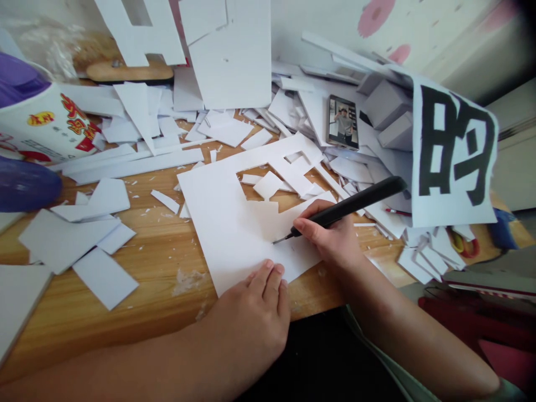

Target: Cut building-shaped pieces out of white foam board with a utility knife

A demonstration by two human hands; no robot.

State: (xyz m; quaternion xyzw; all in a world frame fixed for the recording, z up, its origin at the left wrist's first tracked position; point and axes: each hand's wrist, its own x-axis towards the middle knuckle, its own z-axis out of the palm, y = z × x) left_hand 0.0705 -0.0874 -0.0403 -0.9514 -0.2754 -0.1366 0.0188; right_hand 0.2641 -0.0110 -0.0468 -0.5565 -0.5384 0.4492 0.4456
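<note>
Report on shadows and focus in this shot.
Head view: soft, pale shading on the white board around the black pen-like tool's tip; head view: upper-right corner dark and blurred; head view: clear plastic hazy, printed sheet legible.

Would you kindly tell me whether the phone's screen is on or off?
On: the phone displays a lit picture of a person in a grey top.

Big, bold and black, the character "的" (469, 167) fronts the white paper sheet (452, 211), while red lettering (76, 121) on the round white tub (54, 134) blurs beyond reading.
</note>
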